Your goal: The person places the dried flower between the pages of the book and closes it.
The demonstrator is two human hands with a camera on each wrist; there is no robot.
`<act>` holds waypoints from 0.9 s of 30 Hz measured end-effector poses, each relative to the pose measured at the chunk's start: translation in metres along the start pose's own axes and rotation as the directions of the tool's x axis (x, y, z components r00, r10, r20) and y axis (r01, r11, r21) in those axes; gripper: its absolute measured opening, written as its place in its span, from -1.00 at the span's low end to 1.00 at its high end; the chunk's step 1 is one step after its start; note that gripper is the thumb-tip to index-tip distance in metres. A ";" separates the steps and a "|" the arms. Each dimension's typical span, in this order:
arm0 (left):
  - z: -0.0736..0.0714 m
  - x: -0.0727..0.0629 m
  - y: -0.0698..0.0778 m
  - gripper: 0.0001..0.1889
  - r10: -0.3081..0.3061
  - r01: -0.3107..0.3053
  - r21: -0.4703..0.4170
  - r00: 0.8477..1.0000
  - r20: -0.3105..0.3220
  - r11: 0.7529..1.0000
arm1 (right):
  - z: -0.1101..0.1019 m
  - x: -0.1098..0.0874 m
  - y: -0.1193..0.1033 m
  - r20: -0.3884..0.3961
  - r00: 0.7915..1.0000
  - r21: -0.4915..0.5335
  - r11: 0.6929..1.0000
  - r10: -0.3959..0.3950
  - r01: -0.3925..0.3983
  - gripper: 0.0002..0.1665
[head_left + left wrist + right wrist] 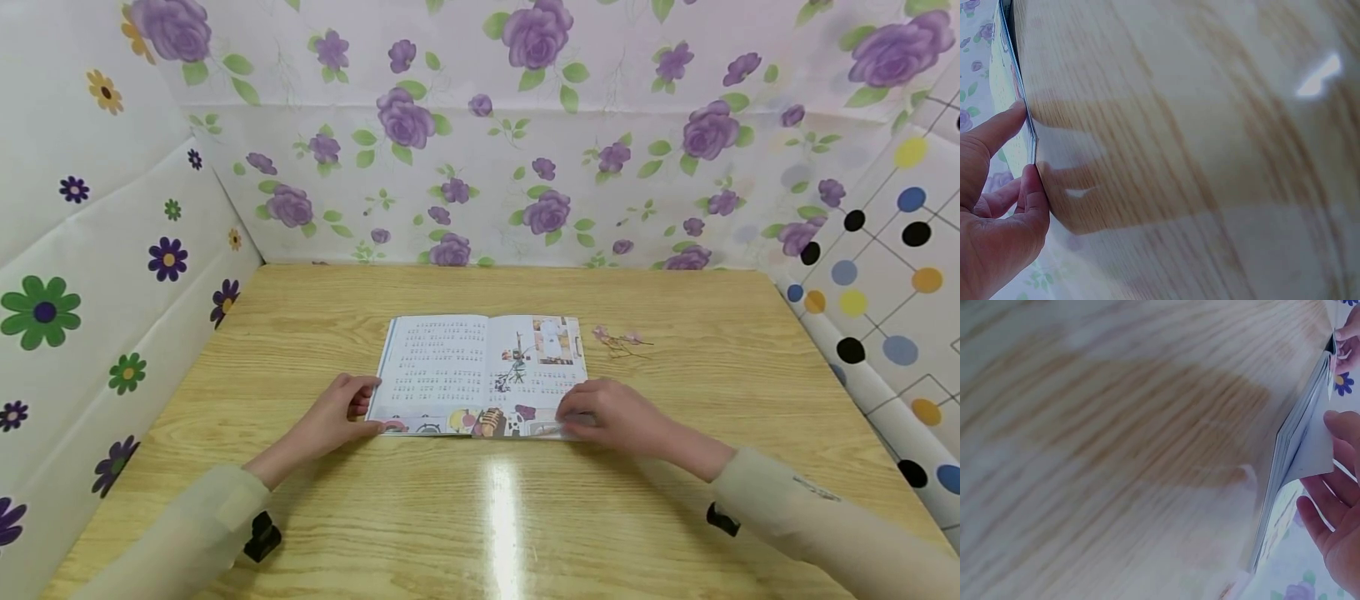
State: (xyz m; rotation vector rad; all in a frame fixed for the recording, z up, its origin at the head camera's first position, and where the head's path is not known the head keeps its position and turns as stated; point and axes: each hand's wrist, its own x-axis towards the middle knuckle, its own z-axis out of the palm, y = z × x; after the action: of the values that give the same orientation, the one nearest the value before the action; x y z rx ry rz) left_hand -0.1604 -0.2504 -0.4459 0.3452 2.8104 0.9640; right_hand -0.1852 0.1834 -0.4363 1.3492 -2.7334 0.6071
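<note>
An open book (431, 367) lies on the wooden table, with printed text on its left page and pictures on the right page. A dried flower sprig (517, 367) lies across the right page. My left hand (337, 417) holds the book's lower left edge; in the left wrist view its thumb (1007, 125) rests against the book, the other fingers beside the edge. My right hand (618, 417) is at the lower right corner. In the right wrist view, a lifted page (1313, 453) curls up between the right thumb and fingers, with the remaining pages stacked below.
Another dried pink flower sprig (622, 340) lies on the table (450, 517) just right of the book. Flower-patterned sheeting (487, 167) stands behind the table, daisy-patterned sheeting at the left and dotted sheeting (892, 350) at the right.
</note>
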 end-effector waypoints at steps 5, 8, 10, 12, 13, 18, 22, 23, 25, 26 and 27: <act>0.000 -0.001 -0.001 -0.31 0.012 -0.012 0.005 1.000 -0.001 1.000 | -0.006 0.000 0.005 0.023 0.996 0.008 0.997 0.083 -0.083 -0.89; 0.000 -0.001 -0.001 -0.30 0.019 -0.019 0.014 1.000 -0.001 1.000 | -0.008 0.000 0.010 0.030 0.991 0.010 0.992 0.127 -0.128 -0.88; 0.000 -0.001 -0.002 -0.31 0.016 -0.016 0.018 1.000 0.000 1.000 | -0.009 0.001 0.013 0.028 0.989 0.014 0.989 0.145 -0.146 -0.88; -0.001 -0.001 -0.001 -0.31 0.018 -0.018 0.017 1.000 0.000 1.000 | -0.010 0.001 0.017 0.028 0.986 0.027 0.986 0.162 -0.162 -0.87; -0.001 -0.001 -0.002 -0.31 0.018 -0.018 0.016 1.000 0.001 1.000 | -0.011 0.002 0.019 0.027 0.985 0.036 0.985 0.170 -0.171 -0.87; -0.001 -0.001 0.000 -0.32 0.019 -0.019 0.015 1.000 -0.002 1.000 | -0.012 0.003 0.028 0.017 0.974 0.075 0.971 0.225 -0.226 -0.85; -0.001 -0.002 0.000 -0.31 0.010 -0.010 0.011 1.000 0.000 1.000 | -0.012 0.006 0.036 0.005 0.970 0.088 0.966 0.244 -0.244 -0.83; -0.001 -0.002 0.000 -0.31 0.006 -0.006 0.008 1.000 0.001 1.000 | -0.012 0.007 0.037 0.006 0.969 0.093 0.965 0.248 -0.247 -0.83; -0.001 -0.001 0.000 -0.31 0.004 -0.004 0.003 1.000 0.004 1.000 | -0.012 0.009 0.041 0.007 0.969 0.101 0.964 0.246 -0.245 -0.83; -0.001 -0.001 0.000 -0.31 0.002 -0.002 0.002 1.000 0.003 1.000 | -0.013 0.010 0.042 0.006 0.970 0.105 0.964 0.245 -0.244 -0.83; -0.001 -0.001 0.000 -0.31 0.003 -0.003 0.004 1.000 0.002 1.000 | -0.013 0.012 0.044 0.005 0.970 0.108 0.964 0.244 -0.243 -0.83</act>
State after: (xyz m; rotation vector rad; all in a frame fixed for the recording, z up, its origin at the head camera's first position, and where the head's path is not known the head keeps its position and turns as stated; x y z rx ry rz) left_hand -0.1598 -0.2516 -0.4453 0.3502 2.8108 0.9587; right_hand -0.2281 0.2034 -0.4363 1.0296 -2.9228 0.7831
